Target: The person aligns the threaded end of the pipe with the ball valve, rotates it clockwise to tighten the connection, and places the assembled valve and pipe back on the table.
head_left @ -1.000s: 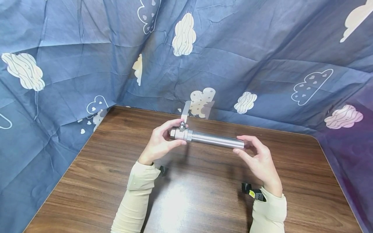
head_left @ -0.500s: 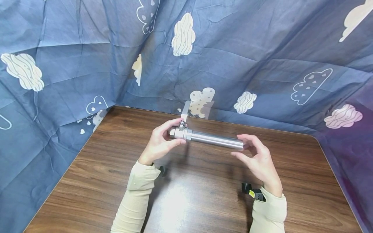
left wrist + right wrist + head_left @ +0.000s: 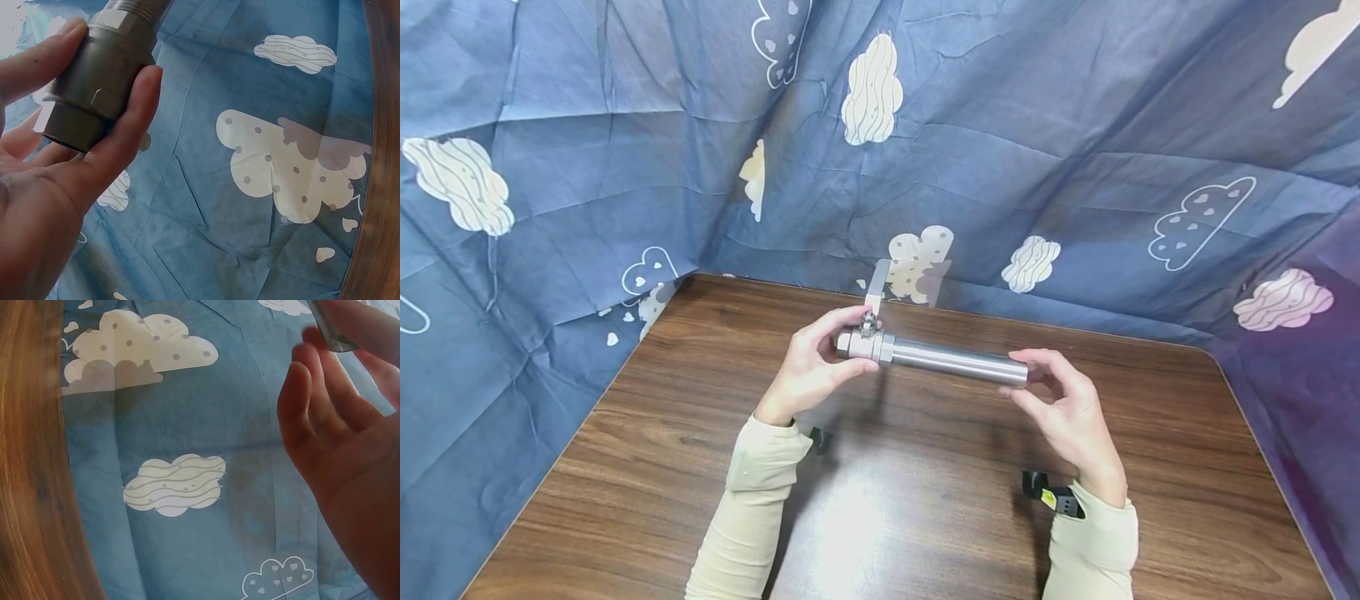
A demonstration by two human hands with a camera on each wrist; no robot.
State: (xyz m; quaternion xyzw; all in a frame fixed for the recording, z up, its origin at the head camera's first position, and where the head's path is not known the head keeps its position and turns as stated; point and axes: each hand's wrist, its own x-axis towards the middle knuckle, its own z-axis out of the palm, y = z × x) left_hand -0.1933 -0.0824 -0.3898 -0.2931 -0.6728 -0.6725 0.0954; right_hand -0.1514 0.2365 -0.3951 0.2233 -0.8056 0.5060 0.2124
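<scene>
A steel ball valve (image 3: 864, 345) is held above the table by my left hand (image 3: 805, 367), thumb below and fingers behind its body. Its flat lever handle (image 3: 877, 287) points away toward the cloth. Joined to the valve's right side is a shiny metal pipe (image 3: 955, 362), roughly level with a slight downward tilt to the right. My right hand (image 3: 1067, 408) grips the pipe's far end between thumb and fingers. The left wrist view shows the valve's hexagonal end (image 3: 72, 125) and pipe threads (image 3: 139, 7). Only the pipe's tip (image 3: 334, 334) appears in the right wrist view.
Beneath both hands lies a brown wood-grain table (image 3: 940, 500), with a bright glare near its front. Blue cloth (image 3: 1000, 100) printed with clouds hangs behind and at both sides. A small black device (image 3: 1060, 502) sits at the right wrist.
My right thumb comes off the pipe's end half a second ago and is back against it now. The left hand and valve stay practically in place.
</scene>
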